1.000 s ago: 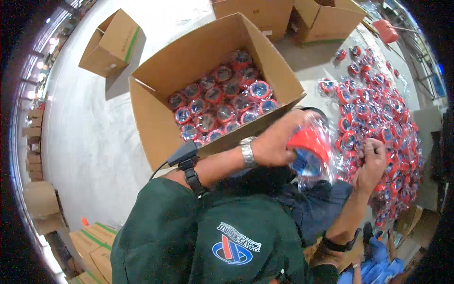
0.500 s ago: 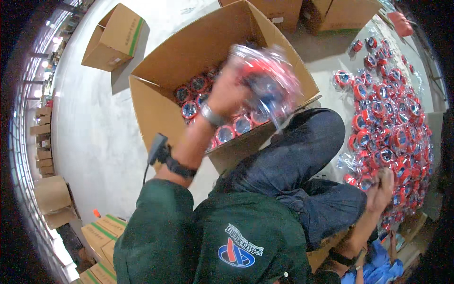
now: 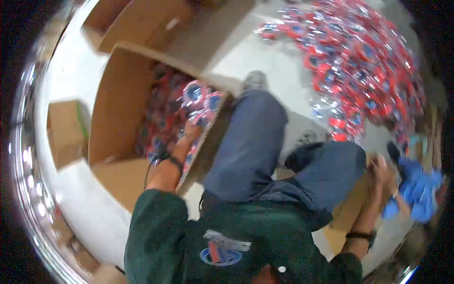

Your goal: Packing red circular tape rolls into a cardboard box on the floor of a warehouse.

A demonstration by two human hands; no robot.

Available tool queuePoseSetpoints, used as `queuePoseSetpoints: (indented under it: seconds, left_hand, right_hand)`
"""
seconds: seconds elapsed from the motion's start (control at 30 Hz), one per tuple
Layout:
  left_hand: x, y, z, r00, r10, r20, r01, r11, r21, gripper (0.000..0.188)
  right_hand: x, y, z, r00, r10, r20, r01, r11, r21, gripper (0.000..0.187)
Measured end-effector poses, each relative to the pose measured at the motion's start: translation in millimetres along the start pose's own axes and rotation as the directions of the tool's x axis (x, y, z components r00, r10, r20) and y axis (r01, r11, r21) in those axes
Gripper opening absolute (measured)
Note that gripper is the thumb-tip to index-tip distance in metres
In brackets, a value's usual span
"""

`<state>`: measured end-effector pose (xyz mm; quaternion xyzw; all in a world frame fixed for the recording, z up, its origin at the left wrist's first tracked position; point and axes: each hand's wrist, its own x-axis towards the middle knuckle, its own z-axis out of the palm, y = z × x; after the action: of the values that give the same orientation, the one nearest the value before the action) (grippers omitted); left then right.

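My left hand (image 3: 190,131) reaches down into a large open cardboard box (image 3: 106,113). Its blurred fingers touch a clear-wrapped pack of red rings with dark blue centres (image 3: 195,93), lying along the box's right side. Whether they grip it is hard to make out. More wrapped red rings (image 3: 163,111) fill the box beneath, in shadow. At the right, beside my bent knee, my right hand (image 3: 379,171) has its fingers curled together above a brown cardboard piece (image 3: 347,215). Anything inside those fingers is hidden.
A big heap of wrapped red rings (image 3: 359,71) covers the floor at the far right. Another person's blue clothing (image 3: 418,184) and forearm are close to my right hand. Other cardboard boxes stand at the left (image 3: 66,132) and far left (image 3: 146,23). My legs lie between box and heap.
My view has swung right. My left hand has lowered the wrapped pack from above the box down into it. My right hand has left the heap's edge and come beside my knee.
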<state>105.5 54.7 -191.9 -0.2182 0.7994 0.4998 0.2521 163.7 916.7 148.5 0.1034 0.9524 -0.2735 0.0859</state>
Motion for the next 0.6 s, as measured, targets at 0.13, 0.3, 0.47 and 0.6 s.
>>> queuePoseSetpoints:
  seconds: [0.13, 0.3, 0.47, 0.6]
  left_hand:
    - [-35.0, 30.5, -106.8, 0.977, 0.003, -0.212, 0.121, 0.811, 0.572, 0.058]
    - [-103.3, 325.9, -119.2, 0.552, 0.738, -0.387, -0.312, 0.613, 0.726, 0.014]
    - [-139.4, 558.6, -26.3, 0.655, 0.754, -0.049, -0.682, 0.618, 0.392, 0.022]
    - [-29.2, 602.6, 137.3, 0.718, 0.456, 0.526, -0.695, 0.523, 0.494, 0.046]
  right_hand:
    - [40.9, -137.3, 93.9, 0.938, 0.344, -0.046, -0.25, 0.761, 0.598, 0.014]
    - [102.9, -49.4, 118.7, 0.965, 0.257, 0.045, -0.242, 0.814, 0.528, 0.013]
    - [224.4, -72.8, 164.5, 0.999, -0.053, -0.003, 0.052, 0.955, 0.293, 0.017]
    - [319.7, -76.7, 187.5, 0.996, -0.072, 0.053, 0.057, 0.97, 0.236, 0.017]
